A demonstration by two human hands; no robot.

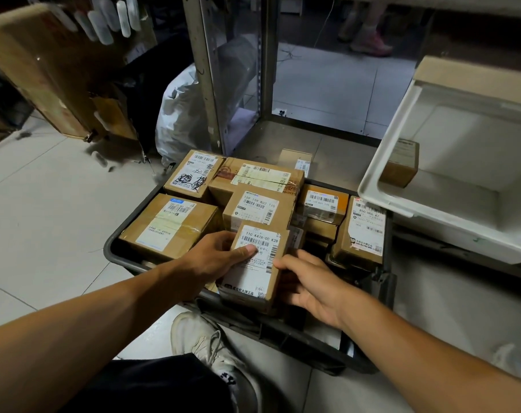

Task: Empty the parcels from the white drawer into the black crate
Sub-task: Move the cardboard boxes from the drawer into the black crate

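Tiled floor [44,204]; black crate [283,329]: parcel [254,272] gripped between both hands [217,254].

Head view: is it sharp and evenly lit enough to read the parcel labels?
Head view: labels in the black plastic crate read sharply, as on the brown cardboard parcel both hands touch; the upper-left cardboard is motion-blurred, the background shelving dim, the white plastic drawer bright, and wide-angle bending shows at the edges.
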